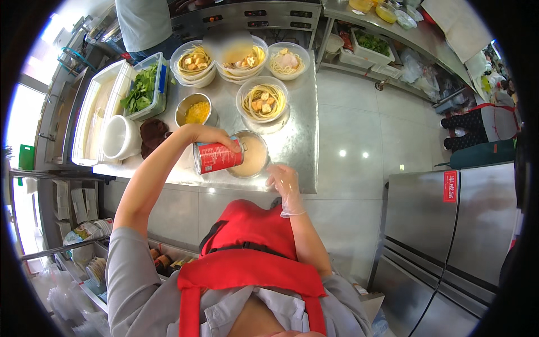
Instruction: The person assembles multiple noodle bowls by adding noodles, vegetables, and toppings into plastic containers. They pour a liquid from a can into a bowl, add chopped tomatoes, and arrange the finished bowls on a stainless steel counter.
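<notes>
My left hand is closed around a red tin can, tipped sideways with its open end over a round metal bowl. Pale creamy liquid fills much of that bowl. On the bowl's right side is my right hand, in a clear plastic glove, fingers loosely bent and apart; whether they touch the rim I cannot tell. Just beyond stands a clear plastic bowl of noodles with tofu-like cubes. A metal pot of chopped yellow food is to the far left of the can.
More noodle bowls line the table's far side. At left are a tub of leafy greens, a white bucket and a dark brown cloth. A steel fridge stands right. Other people are nearby.
</notes>
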Motion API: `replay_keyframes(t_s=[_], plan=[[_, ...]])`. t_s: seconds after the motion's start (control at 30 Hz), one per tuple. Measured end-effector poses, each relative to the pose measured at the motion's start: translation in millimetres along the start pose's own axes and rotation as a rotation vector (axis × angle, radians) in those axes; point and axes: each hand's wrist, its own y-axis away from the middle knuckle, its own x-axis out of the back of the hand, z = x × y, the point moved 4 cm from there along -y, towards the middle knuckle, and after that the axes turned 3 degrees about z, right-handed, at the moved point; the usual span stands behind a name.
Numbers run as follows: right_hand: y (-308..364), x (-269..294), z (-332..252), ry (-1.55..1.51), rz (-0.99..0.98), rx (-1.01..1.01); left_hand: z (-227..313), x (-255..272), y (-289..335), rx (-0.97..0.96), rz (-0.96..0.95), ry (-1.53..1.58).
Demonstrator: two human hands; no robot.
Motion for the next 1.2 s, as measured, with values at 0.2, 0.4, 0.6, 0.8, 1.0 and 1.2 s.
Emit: replay_keyframes(t_s=[0.2, 0.4, 0.6, 0.8, 1.0, 1.2], plan=[[4, -8, 9, 0.005, 0.016, -0.019, -1, 1, -7, -0.013, 0.005, -0.081], [5, -4, 5, 0.006, 0.052, 0.024, 2, 4, -3, -0.024, 0.044, -0.041], [5, -5, 5, -0.014, 0.098, 0.024, -5, -2, -8, 0.072, -0.049, -0.076], [-5, -3, -15, 0.027, 0.196, 0.030, -3, -5, -18, -0.105, -0.034, -0.140], [-48, -54, -80, 0.180, 0.021, 0.403, -70, -23, 28, -0.575, 0.603, -0.331], [-154, -202, -91, 0.687, -0.164, 0.327, -190, -49, 23, -0.748, 1.211, 0.238]])
